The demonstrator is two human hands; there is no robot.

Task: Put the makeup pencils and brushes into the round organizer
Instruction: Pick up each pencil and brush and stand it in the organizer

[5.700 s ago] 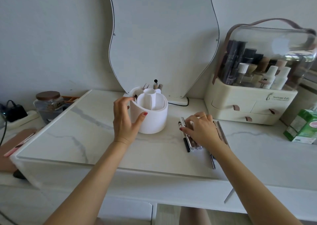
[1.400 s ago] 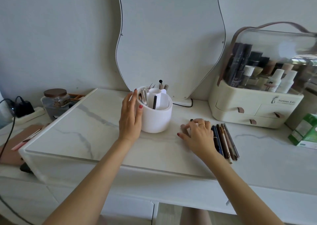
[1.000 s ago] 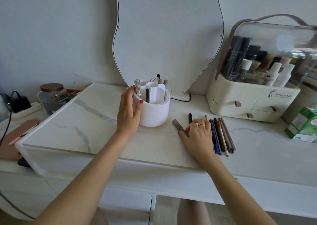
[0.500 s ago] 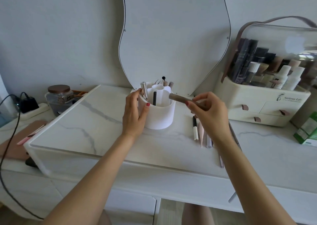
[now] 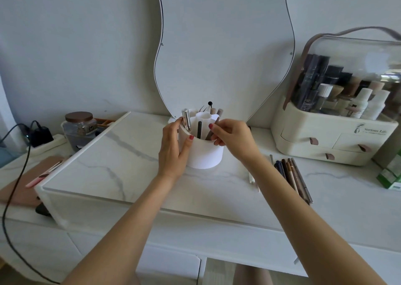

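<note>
Hands, two, bare. The left hand (image 5: 174,148) is wrapped around the left wall of the round organizer (image 5: 204,152), steadying it. The right hand (image 5: 233,140) is pinched on a brown pencil (image 5: 213,128), which is being lowered, tilted, into the organizer's front compartment.

Round organizer: white, cylindrical, with a scalloped centre post; set on the tabletop (image 5: 130,167) towards its rear edge, just in front of the mirror (image 5: 223,46).

Contents already held: a dark pencil (image 5: 199,129) upright in the front compartment; a silver tool (image 5: 186,118) at the left rim; several brush and pencil tips in the rear compartments.

Change noted: half a second earlier the brown pencil was held level in the air to the right of the organizer; its lower end is now inside the rim. One more item is thus judged nearly stowed, with only the release outstanding.

Items outstanding: a bundle of dark and brown pencils (image 5: 293,177) lies near the right front of the tabletop, well apart from the organizer; a white-tipped pencil (image 5: 251,178) lies beside the right forearm, partly hidden. Several further trips are judged necessary.

Unrelated: cosmetics case (image 5: 332,137) at the right rear; glass jar (image 5: 79,128) off the left edge.
</note>
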